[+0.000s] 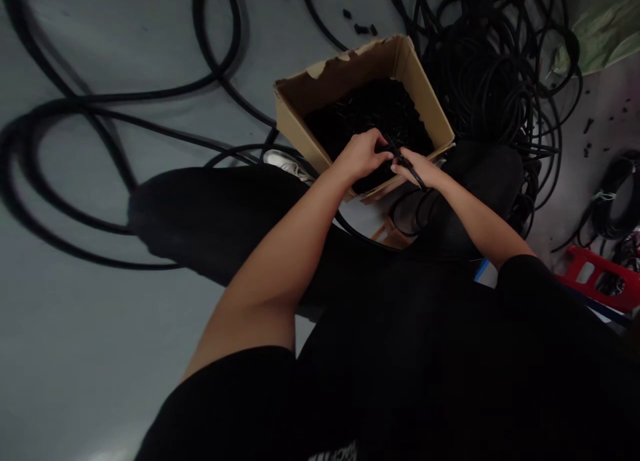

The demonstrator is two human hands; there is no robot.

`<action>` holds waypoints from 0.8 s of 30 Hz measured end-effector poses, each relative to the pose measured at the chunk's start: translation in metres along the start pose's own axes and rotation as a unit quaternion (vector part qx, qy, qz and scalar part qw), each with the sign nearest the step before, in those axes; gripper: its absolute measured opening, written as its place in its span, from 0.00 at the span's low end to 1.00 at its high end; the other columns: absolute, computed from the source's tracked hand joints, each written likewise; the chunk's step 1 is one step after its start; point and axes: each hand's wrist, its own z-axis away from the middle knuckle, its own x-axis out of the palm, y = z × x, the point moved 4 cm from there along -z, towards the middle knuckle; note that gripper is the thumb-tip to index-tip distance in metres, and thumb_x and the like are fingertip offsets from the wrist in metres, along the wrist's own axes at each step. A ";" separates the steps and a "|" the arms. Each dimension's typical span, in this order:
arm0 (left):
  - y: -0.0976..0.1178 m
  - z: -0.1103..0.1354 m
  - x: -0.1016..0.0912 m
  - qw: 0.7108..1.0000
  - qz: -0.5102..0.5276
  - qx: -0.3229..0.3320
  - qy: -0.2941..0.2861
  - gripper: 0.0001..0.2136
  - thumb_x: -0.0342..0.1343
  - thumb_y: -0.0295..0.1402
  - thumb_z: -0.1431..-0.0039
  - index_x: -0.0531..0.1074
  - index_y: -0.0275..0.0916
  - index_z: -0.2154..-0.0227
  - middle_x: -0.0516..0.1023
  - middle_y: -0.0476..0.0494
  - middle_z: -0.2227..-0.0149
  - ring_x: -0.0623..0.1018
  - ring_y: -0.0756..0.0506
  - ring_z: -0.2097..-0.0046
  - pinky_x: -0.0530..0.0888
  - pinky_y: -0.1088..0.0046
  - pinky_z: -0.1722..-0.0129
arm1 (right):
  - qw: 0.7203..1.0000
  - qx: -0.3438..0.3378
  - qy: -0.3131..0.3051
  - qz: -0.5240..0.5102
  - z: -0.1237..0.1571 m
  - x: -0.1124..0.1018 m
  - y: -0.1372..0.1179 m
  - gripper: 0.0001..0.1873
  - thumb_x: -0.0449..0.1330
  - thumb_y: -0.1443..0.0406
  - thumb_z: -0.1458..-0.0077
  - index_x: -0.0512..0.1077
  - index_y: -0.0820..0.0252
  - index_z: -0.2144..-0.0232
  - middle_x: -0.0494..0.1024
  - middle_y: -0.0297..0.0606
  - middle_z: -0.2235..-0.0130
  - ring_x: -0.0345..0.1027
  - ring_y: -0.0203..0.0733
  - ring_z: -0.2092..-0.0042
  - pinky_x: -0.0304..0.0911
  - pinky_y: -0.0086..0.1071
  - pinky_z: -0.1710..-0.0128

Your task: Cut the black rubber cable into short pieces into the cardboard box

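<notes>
My left hand [367, 153] is over the near part of a cardboard box [313, 144], its fingers pinched on a piece of black tubing that hardly shows against the dark contents. Close to its right, my right hand [417, 168] is closed around a dark scissor-like tool [416, 177], whose kind is not fully clear. The tool's far end meets the fingertips of the left hand. Inside the box lies a heap of short black pieces [367, 108]. The box stands between my knees.
Thick black tubing [150, 96] loops across the grey floor at the left. A big tangled coil [480, 68] lies behind the box at the right. Small black offcuts [361, 28] are scattered beyond it. A red plastic stool [600, 278] is at the right edge.
</notes>
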 end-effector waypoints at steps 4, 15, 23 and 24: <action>0.001 0.001 0.001 1.000 0.008 0.023 0.006 0.20 0.74 0.37 0.29 0.84 0.42 0.38 0.90 0.34 0.46 0.87 0.24 0.35 0.83 0.46 0.28 | 1.000 -0.004 -0.009 0.003 0.000 0.000 0.003 0.15 0.75 0.56 0.25 0.72 0.52 0.54 0.79 0.35 0.60 0.77 0.50 0.54 0.77 0.44 0.42; 0.001 0.004 -0.006 0.999 0.019 -0.032 0.000 0.30 0.76 0.38 0.28 0.80 0.41 0.26 0.89 0.29 0.37 0.86 0.22 0.28 0.79 0.42 0.22 | 1.000 0.010 0.030 0.001 -0.003 -0.005 0.014 0.17 0.71 0.55 0.21 0.69 0.51 0.60 0.71 0.31 0.67 0.71 0.45 0.62 0.72 0.39 0.55; -0.002 0.001 -0.003 0.999 0.021 0.038 -0.010 0.21 0.71 0.40 0.25 0.84 0.41 0.34 0.91 0.32 0.42 0.87 0.25 0.33 0.82 0.44 0.25 | 0.996 0.034 -0.037 -0.069 -0.005 0.005 0.021 0.23 0.75 0.46 0.24 0.68 0.50 0.54 0.73 0.29 0.66 0.73 0.44 0.66 0.73 0.38 0.60; -0.003 0.000 -0.002 0.999 0.025 0.044 -0.017 0.20 0.71 0.40 0.25 0.84 0.41 0.35 0.91 0.32 0.43 0.88 0.25 0.34 0.82 0.45 0.26 | 0.996 0.025 -0.035 -0.074 -0.005 0.005 0.020 0.24 0.75 0.46 0.24 0.68 0.50 0.54 0.73 0.29 0.65 0.74 0.44 0.65 0.74 0.38 0.59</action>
